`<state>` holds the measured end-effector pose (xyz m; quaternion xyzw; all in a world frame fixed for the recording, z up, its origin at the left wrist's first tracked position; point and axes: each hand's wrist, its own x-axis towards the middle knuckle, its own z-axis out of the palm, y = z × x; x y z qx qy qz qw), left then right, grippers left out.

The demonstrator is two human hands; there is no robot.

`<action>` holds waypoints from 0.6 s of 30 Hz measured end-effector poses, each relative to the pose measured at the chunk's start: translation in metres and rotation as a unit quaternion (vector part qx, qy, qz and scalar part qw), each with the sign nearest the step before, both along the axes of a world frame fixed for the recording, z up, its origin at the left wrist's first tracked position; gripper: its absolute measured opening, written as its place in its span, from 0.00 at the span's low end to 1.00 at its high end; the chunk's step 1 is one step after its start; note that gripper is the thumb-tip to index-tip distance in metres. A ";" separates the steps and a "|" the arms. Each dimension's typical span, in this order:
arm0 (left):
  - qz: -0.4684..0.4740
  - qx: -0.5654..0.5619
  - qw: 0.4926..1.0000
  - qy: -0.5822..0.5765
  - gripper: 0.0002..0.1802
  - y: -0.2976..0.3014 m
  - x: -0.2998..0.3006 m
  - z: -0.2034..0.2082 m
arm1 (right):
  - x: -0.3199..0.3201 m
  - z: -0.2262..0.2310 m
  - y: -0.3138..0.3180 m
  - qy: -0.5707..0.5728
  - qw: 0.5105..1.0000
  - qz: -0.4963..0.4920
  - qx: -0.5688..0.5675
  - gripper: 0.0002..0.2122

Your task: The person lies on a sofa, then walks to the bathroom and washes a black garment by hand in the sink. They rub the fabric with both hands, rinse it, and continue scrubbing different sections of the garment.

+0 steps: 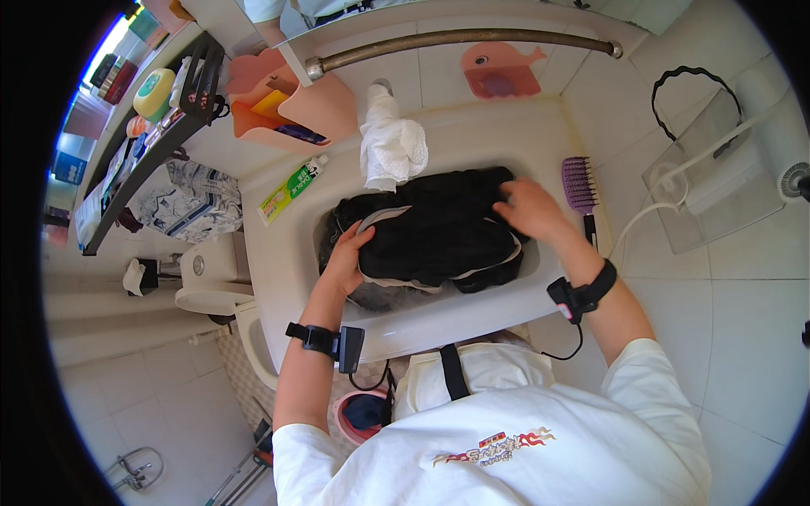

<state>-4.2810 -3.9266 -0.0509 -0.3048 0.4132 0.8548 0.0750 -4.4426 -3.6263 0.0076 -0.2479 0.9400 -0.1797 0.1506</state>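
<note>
A wet black fabric item with pale grey trim lies bunched in the white sink basin; whether it is a garment or a bag I cannot tell. Cloudy water shows beneath its near left edge. My left hand grips it at its left side, thumb on top beside a grey trim strip. At its far right corner, my right hand has its fingers curled on the black fabric, the fingertips partly hidden. Just beyond the fabric, a white cloth is wrapped over the faucet.
A green toothpaste tube lies on the left rim, a purple hairbrush on the right. Behind are a pink holder, a pink whale-shaped soap dish and a metal bar. A hair dryer hangs at the right wall.
</note>
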 end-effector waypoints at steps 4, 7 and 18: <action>-0.110 0.080 0.985 0.103 0.27 0.021 -0.002 0.063 | 0.044 -0.036 -0.038 0.048 0.959 0.150 -0.235 0.25; -0.199 0.051 0.970 0.134 0.27 0.026 -0.003 0.087 | 0.054 -0.014 -0.055 0.053 0.957 0.201 -0.203 0.21; -0.144 -0.494 0.847 0.132 0.19 -0.011 -0.001 0.036 | 0.027 0.061 -0.029 -0.386 0.799 0.000 -0.461 0.09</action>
